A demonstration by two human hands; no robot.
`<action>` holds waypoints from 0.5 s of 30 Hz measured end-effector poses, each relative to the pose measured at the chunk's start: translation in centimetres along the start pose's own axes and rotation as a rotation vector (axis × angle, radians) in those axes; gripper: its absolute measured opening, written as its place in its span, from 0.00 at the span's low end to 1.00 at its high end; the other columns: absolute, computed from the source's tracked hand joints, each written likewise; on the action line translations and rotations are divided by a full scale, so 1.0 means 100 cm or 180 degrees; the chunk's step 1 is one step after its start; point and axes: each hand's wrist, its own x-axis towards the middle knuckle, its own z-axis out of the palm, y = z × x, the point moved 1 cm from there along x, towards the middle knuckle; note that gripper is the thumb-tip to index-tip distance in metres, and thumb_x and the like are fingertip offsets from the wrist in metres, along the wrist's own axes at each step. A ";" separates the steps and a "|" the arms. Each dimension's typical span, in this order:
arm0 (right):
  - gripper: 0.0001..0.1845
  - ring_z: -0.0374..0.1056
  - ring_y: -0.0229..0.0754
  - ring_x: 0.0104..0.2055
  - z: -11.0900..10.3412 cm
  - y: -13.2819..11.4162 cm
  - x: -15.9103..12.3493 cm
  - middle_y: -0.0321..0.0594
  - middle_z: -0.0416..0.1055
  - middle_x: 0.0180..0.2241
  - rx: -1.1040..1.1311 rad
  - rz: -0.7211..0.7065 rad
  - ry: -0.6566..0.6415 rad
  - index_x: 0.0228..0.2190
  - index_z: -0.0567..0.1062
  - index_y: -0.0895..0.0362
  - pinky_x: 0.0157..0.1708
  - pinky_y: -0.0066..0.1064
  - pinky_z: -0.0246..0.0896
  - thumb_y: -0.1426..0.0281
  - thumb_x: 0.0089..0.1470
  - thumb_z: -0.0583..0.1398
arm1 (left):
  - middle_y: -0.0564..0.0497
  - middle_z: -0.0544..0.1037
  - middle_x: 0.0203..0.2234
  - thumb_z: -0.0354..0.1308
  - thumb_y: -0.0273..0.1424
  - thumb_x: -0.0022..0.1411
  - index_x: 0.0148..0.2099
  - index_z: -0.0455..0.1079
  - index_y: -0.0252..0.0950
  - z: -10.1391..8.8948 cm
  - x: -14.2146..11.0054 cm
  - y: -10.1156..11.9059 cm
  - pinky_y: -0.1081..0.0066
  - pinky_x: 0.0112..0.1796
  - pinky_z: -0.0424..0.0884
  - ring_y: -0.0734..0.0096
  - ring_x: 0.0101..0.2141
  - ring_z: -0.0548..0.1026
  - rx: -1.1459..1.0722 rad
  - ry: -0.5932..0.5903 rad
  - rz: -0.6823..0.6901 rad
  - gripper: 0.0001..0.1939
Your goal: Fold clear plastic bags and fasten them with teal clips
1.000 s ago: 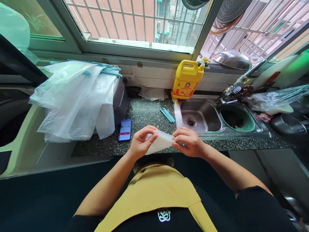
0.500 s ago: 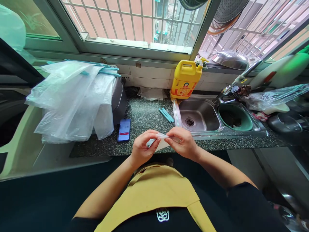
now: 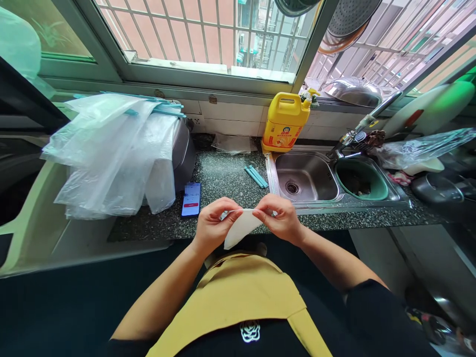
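A whitish, translucent plastic bag (image 3: 241,229) hangs in front of the counter's front edge. Its top edge is pulled straight between my two hands. My left hand (image 3: 217,223) pinches the left end of that edge between thumb and fingers. At the right end, my right hand (image 3: 280,218) grips it in the same way. Blue sealing clips (image 3: 256,176) lie on the counter beyond my hands, beside the sink. Left of my left hand, a lit phone (image 3: 191,199) rests on the counter.
Several clear plastic bags (image 3: 107,158) with blue clips drape over a dark box (image 3: 184,153) on the left. A yellow jug (image 3: 284,121) stands behind the steel sink (image 3: 308,198). The sink's right bowl holds a green basin (image 3: 385,191). A flat plastic packet (image 3: 234,144) lies near the wall.
My hands have moved slightly apart, drawing the bag's bunched top edge straight. More of the bag now hangs below them. The clips and phone lie where they were.
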 end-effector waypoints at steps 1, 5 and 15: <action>0.10 0.61 0.35 0.23 0.000 0.002 -0.001 0.36 0.67 0.20 0.0096 0.0052 0.0036 0.22 0.72 0.57 0.26 0.29 0.58 0.68 0.54 0.60 | 0.49 0.75 0.24 0.63 0.32 0.55 0.29 0.74 0.35 -0.001 -0.001 -0.001 0.72 0.29 0.67 0.72 0.27 0.71 -0.0050 0.0040 -0.0074 0.06; 0.10 0.64 0.36 0.25 0.002 0.007 -0.005 0.37 0.69 0.23 0.0460 0.0233 0.0308 0.23 0.72 0.57 0.27 0.29 0.60 0.66 0.53 0.61 | 0.51 0.74 0.23 0.64 0.33 0.54 0.27 0.73 0.35 -0.003 -0.001 -0.001 0.74 0.28 0.66 0.73 0.26 0.70 -0.0341 0.0324 -0.0202 0.08; 0.09 0.65 0.37 0.27 0.007 0.014 -0.012 0.37 0.71 0.24 0.0646 0.0217 0.0607 0.23 0.73 0.56 0.30 0.31 0.61 0.68 0.54 0.60 | 0.52 0.73 0.23 0.64 0.32 0.54 0.27 0.73 0.37 -0.004 -0.006 -0.013 0.75 0.30 0.64 0.75 0.27 0.69 -0.0704 0.0382 -0.0321 0.06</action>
